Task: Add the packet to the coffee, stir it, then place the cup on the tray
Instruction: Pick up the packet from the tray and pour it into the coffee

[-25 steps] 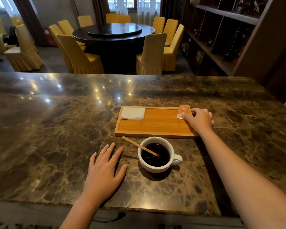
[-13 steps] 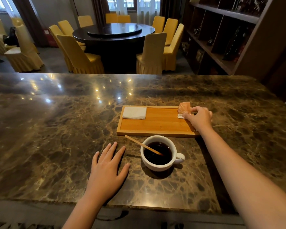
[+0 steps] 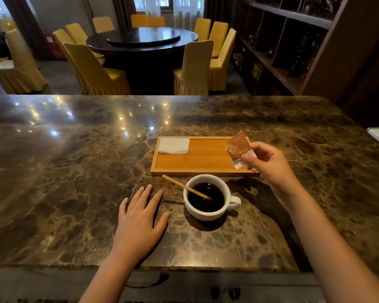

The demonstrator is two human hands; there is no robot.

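A white cup [image 3: 208, 212] of black coffee stands on the marble counter, handle to the right, with a wooden stir stick [image 3: 179, 185] leaning in it toward the upper left. Just behind it lies a wooden tray [image 3: 202, 161]. My right hand [image 3: 266, 160] pinches an orange-brown packet [image 3: 238, 147] and holds it in the air above the tray's right end. My left hand [image 3: 138, 219] rests flat on the counter to the left of the cup, fingers spread, holding nothing.
A folded white napkin [image 3: 173, 146] lies in the tray's left end. The marble counter [image 3: 64, 171] stretches wide to the left. Beyond it stand a round dark table [image 3: 142, 40] with yellow chairs and a dark shelf unit [image 3: 293, 40] at the right.
My right hand has lifted the packet off the tray's right end and drawn it up and toward me. My left hand stays flat beside the cup.
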